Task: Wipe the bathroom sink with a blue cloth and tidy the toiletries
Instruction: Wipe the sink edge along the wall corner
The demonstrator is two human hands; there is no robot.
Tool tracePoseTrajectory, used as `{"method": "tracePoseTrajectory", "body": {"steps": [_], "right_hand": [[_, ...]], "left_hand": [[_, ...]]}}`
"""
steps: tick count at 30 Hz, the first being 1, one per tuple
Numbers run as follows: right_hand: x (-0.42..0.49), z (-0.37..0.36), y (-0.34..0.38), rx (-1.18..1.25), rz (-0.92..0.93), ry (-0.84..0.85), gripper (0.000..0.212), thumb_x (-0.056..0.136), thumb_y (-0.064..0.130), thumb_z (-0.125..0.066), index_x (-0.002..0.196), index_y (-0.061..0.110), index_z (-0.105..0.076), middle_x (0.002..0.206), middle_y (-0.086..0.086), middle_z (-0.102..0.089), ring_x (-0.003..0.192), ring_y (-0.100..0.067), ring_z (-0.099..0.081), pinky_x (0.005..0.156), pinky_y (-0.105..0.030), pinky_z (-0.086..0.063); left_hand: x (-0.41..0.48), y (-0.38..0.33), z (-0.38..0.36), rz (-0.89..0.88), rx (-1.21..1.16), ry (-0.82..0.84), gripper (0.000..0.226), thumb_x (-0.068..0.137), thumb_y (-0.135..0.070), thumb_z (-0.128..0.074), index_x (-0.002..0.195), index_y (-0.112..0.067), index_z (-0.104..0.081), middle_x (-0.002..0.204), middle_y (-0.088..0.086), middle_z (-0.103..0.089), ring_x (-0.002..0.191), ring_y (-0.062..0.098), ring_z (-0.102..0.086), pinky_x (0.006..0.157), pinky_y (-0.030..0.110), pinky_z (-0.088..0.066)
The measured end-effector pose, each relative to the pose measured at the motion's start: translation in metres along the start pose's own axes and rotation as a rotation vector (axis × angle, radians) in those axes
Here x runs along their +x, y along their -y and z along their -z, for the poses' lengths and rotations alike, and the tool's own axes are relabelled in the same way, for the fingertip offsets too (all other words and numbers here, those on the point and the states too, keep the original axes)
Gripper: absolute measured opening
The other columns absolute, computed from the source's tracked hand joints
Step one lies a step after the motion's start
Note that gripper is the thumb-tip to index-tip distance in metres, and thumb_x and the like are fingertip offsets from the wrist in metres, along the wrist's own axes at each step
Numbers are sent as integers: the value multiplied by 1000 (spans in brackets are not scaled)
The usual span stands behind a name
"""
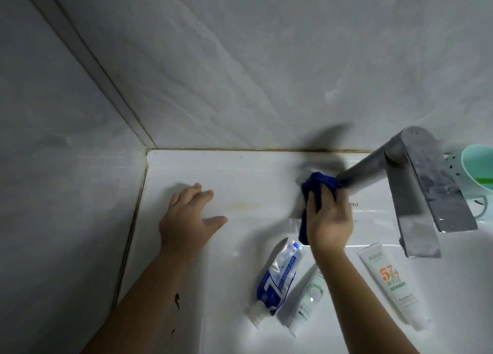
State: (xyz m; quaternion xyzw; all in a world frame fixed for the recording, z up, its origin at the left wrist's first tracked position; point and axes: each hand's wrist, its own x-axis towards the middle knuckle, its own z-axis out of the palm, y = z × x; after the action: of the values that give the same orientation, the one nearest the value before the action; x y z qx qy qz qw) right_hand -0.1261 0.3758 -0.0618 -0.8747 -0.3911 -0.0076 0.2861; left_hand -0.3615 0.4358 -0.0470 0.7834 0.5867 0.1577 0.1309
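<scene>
My right hand (329, 220) grips a dark blue cloth (314, 191) bunched against the white sink ledge (240, 172), just left of the steel faucet (416, 183). Spread flat on the ledge near the left wall lies my left hand (186, 217), fingers straight. Three tubes lie on the sink below my hands: a blue and white toothpaste tube (277, 279), a white and green tube (306, 300) partly hidden under my right forearm, and a white tube with orange print (392, 281).
A mint-green cup (478, 167) stands at the right edge behind the faucet. Grey marble-look tile walls (213, 73) meet in a corner at the ledge's back left. A faint yellowish stain (245, 207) marks the ledge between my hands.
</scene>
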Motion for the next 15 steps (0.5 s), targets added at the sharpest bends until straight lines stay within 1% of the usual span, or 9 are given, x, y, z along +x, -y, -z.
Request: {"method": "tracePoseTrajectory", "body": {"steps": [3, 5, 6, 7, 9, 10, 12, 13, 15], "right_hand": [[-12, -22, 44, 66, 261, 56, 31, 80, 31, -48, 87, 6, -66, 87, -19, -61, 66, -36, -57, 48, -32, -47], [-15, -32, 59, 77, 492, 112, 33, 79, 31, -47, 88, 7, -68, 86, -16, -63, 65, -34, -58, 46, -31, -48], [-13, -31, 54, 67, 536, 134, 34, 79, 32, -47, 90, 8, -69, 87, -15, -64, 66, -34, -59, 46, -31, -49], [-10, -24, 41, 65, 518, 137, 34, 79, 33, -47, 91, 8, -69, 89, -15, -65, 67, -34, -60, 48, -31, -50], [-6, -6, 7, 48, 357, 43, 34, 80, 31, -48, 91, 6, -68, 88, -17, -63, 66, -35, -60, 50, -32, -49], [-7, 0, -4, 29, 272, -29, 33, 81, 29, -48, 91, 3, -67, 86, -19, -62, 63, -36, -59, 49, -32, -47], [-11, -6, 8, 11, 172, -47, 35, 82, 27, -45, 90, 0, -65, 85, -23, -59, 61, -37, -57, 49, -32, -45], [-15, -15, 30, 34, 200, 2, 37, 81, 28, -43, 89, 0, -65, 86, -23, -60, 63, -37, -57, 50, -33, -45], [-30, -40, 81, 94, 380, 107, 36, 78, 29, -42, 85, 4, -67, 83, -18, -61, 63, -34, -57, 47, -30, -44]], "left_hand": [[1, 0, 0, 4, 3, 13, 58, 53, -45, -67, 103, -16, -70, 115, 5, -64, 99, 31, -59, 69, 39, -52], [0, -2, 4, 15, -1, 40, 60, 58, -46, -65, 111, -17, -67, 124, 4, -59, 109, 29, -54, 78, 38, -48], [-1, -1, 6, 23, -22, 68, 61, 62, -46, -65, 116, -17, -64, 130, 2, -55, 116, 27, -49, 84, 37, -45], [-1, 0, 9, 38, -64, 93, 60, 68, -45, -66, 121, -18, -61, 136, -1, -50, 123, 23, -43, 92, 35, -40], [-6, 7, 19, 62, -138, 120, 57, 75, -42, -67, 125, -15, -58, 138, -1, -46, 128, 19, -38, 98, 29, -32], [-11, 13, 24, 57, -129, 98, 55, 75, -41, -65, 122, -12, -60, 135, 4, -50, 125, 22, -42, 97, 30, -33], [-22, 25, 28, 60, -53, 53, 54, 72, -38, -66, 114, -5, -64, 125, 14, -58, 115, 33, -52, 94, 38, -39], [-27, 30, 29, 83, -22, 60, 54, 72, -36, -70, 114, -3, -64, 124, 17, -58, 113, 37, -53, 93, 42, -41], [-34, 37, 29, 85, 22, 86, 55, 74, -35, -74, 118, -4, -61, 129, 18, -54, 117, 37, -50, 95, 45, -40]]}}
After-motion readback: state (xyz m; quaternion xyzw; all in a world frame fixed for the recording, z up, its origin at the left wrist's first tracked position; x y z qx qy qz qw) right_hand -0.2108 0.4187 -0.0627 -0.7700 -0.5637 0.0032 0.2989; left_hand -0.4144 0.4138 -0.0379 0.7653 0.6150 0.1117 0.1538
